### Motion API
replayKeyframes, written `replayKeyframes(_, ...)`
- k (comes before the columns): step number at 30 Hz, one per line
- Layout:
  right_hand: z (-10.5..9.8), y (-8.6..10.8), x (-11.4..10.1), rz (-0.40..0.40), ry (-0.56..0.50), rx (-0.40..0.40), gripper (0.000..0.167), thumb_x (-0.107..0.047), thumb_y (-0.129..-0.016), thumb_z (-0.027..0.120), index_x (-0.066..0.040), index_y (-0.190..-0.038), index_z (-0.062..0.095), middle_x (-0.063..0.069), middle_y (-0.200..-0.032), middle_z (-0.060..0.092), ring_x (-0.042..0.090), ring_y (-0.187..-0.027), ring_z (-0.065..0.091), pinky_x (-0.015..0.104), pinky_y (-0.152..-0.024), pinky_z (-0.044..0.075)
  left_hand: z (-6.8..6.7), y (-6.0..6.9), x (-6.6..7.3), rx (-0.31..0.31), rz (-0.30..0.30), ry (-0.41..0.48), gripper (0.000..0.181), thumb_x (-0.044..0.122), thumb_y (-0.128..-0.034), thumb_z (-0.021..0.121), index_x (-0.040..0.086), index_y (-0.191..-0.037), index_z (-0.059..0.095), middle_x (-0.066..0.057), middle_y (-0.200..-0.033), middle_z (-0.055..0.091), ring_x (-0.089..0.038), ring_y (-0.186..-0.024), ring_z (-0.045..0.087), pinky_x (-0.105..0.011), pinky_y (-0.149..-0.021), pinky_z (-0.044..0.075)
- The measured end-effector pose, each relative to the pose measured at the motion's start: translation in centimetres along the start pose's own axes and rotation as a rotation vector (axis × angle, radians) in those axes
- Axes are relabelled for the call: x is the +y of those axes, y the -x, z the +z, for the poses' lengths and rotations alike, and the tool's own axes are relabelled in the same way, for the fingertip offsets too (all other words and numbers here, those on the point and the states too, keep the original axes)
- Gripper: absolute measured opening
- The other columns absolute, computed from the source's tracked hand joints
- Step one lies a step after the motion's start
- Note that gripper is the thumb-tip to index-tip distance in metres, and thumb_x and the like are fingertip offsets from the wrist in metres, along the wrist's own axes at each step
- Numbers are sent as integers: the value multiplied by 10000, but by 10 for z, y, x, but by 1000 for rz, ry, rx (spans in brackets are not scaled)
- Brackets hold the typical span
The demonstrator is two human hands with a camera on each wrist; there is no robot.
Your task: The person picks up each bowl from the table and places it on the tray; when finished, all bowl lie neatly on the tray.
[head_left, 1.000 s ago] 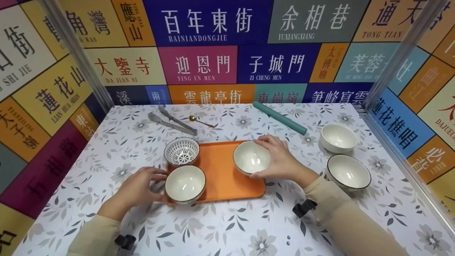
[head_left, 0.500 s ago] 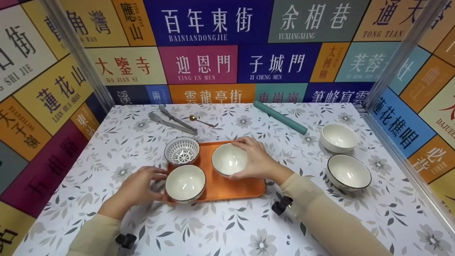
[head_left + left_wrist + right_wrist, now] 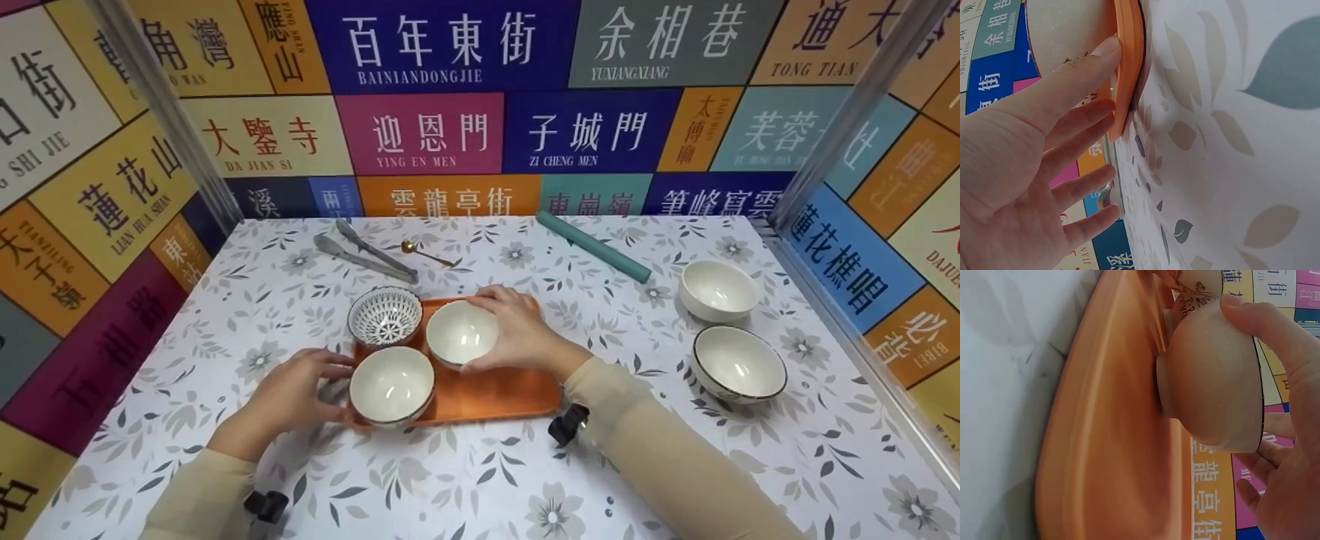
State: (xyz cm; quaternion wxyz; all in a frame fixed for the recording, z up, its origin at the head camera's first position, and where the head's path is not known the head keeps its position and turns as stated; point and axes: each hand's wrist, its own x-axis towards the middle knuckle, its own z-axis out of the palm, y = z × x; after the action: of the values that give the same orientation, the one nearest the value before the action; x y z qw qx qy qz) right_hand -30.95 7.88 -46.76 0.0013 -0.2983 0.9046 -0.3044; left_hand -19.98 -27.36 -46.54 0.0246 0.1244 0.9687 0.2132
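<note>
One cream bowl (image 3: 459, 334) clamped by right hand (image 3: 523, 331) | left hand (image 3: 294, 391) touching orange tray (image 3: 499, 394), fingers extended

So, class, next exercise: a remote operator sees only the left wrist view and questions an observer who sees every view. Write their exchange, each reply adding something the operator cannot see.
Operator: My view leaves out the right hand. What does it hold?
Observer: A round, cream, ceramic-looking bowl with a dark rim.
Operator: And how is the far-left corner of the rectangular, orange, plastic-looking tray occupied?
Observer: By a round, ceramic-looking bowl with a black-and-white patterned inside.
</note>
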Motion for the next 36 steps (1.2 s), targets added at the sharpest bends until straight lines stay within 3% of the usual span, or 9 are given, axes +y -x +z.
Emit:
replayKeyframes(15, 3, -2, -4, 44, -4, -24, 1153, -623, -529, 954, -190, -1513, 537, 42, -1505, 474, 294, -1396, 433, 534, -1177, 362, -2, -3, 1, -7, -15, -16, 635, 295, -653, 951, 171, -1243, 750, -26, -1397, 658, -351, -1392, 508, -665, -1128, 401)
replayKeyframes(24, -3, 8, -6, -10, 15, -76, 1274, -681, -557, 925, -204, -1603, 377, 56, -1614, 383, 264, -1500, 329, 560, -1243, 241, -1, 1, 1, 1, 12, -7, 619, 260, -657, 950, 146, -1233, 757, -30, -1375, 674, -360, -1368, 528, -657, -1114, 417)
replayKeyframes(28, -8, 16, -3, -35, 13, -71, 1231, -658, -595, 920, -206, -1604, 380, 62, -1631, 380, 300, -1506, 312, 592, -1244, 197, -1, 1, 2, 1, 20, -3, 615, 257, -655, 952, 137, -1227, 759, -33, -1364, 681, -364, -1365, 532, -659, -1111, 421)
replayKeyframes(36, -16, 35, 10, -8, 20, -49, 1091, -577, -654, 930, -222, -1569, 457, 53, -1581, 436, 288, -1477, 357, 607, -1203, 242, -2, 2, 0, 24, 70, -55, 572, 270, -669, 926, 150, -1208, 775, -3, -1352, 695, -335, -1349, 554, -610, -1065, 482)
